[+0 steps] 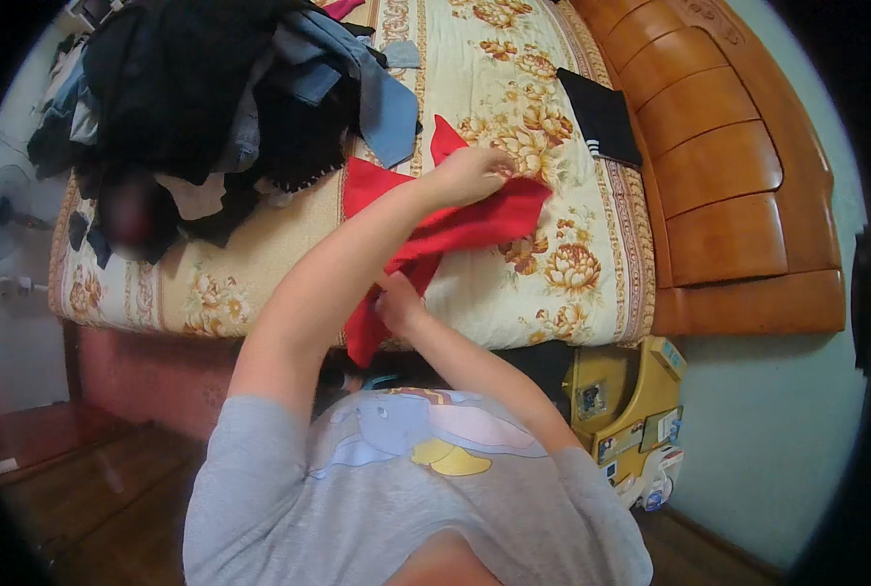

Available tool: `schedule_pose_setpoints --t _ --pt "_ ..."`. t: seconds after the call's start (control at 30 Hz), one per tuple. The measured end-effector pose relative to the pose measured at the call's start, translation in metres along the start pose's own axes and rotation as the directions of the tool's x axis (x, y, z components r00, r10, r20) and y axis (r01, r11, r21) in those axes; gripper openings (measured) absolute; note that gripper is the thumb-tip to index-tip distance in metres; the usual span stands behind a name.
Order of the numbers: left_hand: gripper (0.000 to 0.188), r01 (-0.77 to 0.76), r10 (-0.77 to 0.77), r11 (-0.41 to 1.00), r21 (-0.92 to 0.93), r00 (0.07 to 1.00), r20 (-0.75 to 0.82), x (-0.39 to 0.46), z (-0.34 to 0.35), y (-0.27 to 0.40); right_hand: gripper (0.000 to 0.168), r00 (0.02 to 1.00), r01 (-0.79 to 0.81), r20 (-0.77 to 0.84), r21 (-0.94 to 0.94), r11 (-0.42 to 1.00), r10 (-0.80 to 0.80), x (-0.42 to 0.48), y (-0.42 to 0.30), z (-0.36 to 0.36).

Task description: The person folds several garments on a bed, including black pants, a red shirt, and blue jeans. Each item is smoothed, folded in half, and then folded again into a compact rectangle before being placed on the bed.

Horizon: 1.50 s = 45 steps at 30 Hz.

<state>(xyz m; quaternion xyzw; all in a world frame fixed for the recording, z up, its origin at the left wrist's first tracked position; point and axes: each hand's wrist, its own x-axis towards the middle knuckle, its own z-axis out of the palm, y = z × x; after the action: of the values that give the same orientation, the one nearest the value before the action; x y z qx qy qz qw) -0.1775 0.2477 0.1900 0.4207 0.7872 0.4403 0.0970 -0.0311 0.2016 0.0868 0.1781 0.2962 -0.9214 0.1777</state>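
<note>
A red garment (479, 223) lies partly spread and folded over itself on the floral bedspread (479, 308). My left hand (475, 176) reaches across to its far right portion, with the fingers curled on the cloth. Nearer my body, my right hand (400, 304) grips the lower part of the same garment beneath my left forearm. My forearms cross in the view. One red corner hangs over the near edge of the bed, and another points away from me beyond my left hand. Part of the cloth is hidden behind my left arm.
A large heap of dark and denim clothes (179, 88) covers the bed's far left. A folded black garment with white stripes (600, 117) lies by the brown headboard (728, 168). A yellow bedside cabinet (604, 388) stands at right; an electric fan (10, 212) is at left.
</note>
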Motion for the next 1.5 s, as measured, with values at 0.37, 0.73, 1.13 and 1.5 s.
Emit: schedule_pose_setpoints --t 0.37,0.73,1.13,1.5 --pt "0.068 0.495 -0.476 -0.396 -0.773 0.610 0.634 -0.253 0.038 -0.066 0.031 0.975 -0.016 0.212 -0.257 0.966 0.072 -0.012 -0.057 -0.018" --pt "0.057 0.040 -0.516 -0.425 -0.904 0.810 0.279 -0.212 0.024 -0.011 0.038 0.929 -0.193 -0.311 0.056 0.980 0.201 -0.010 -0.044 -0.093" --pt "0.043 0.400 -0.667 0.704 -0.587 0.656 -0.353 -0.229 -0.001 -0.023 0.017 0.958 -0.258 0.220 0.377 0.890 0.184 0.043 -0.042 -0.112" --pt "0.041 -0.131 -0.707 -0.166 -0.977 0.707 0.026 -0.218 -0.019 -0.005 0.028 0.730 0.479 0.199 -0.831 0.282 -0.654 -0.037 -0.029 -0.036"
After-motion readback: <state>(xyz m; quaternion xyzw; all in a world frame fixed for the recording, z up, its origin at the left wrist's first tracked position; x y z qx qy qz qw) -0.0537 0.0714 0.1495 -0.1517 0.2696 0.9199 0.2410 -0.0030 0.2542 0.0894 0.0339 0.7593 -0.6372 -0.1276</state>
